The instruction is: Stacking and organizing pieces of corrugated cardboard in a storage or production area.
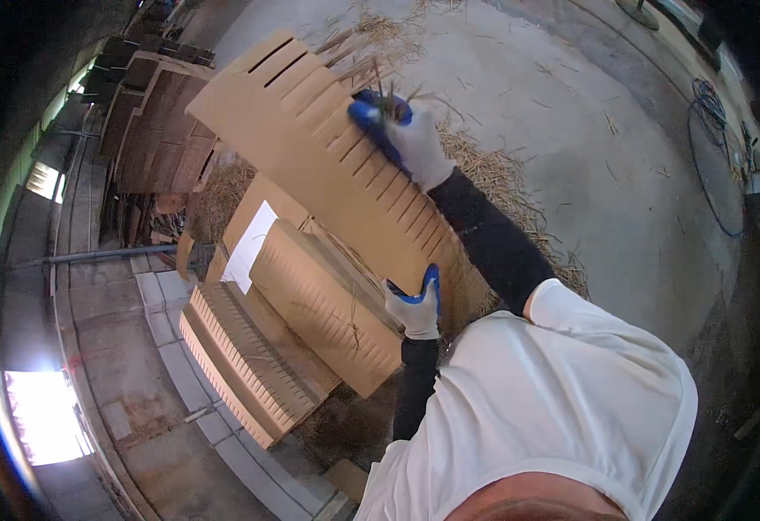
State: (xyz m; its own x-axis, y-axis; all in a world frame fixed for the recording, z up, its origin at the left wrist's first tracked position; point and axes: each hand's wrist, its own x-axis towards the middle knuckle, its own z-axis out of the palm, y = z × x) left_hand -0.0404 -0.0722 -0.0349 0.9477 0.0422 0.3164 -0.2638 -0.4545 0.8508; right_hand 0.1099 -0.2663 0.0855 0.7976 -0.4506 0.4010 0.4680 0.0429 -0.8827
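Observation:
A long brown cardboard panel (310, 148) with a row of slots along its right side slants across the middle. My left hand (414, 308), in a white glove with a blue palm, grips the panel's near lower corner between thumb and fingers. Over the slotted edge, farther up, is my right hand (410, 143) in the same kind of glove. Its fingers are curled round a few thin dry stalks (390, 102) that poke out above the fist. Below the panel lie more slotted cardboard pieces, a wide one (323, 308) and a narrower folded one (245, 360).
Loose straw (493, 178) is strewn over the grey concrete floor (623, 217) at right. A coiled blue hose (710, 108) lies by the far right wall. Brown wooden boards (163, 126) stand at the upper left. A white sheet (250, 243) sits beside the cardboard.

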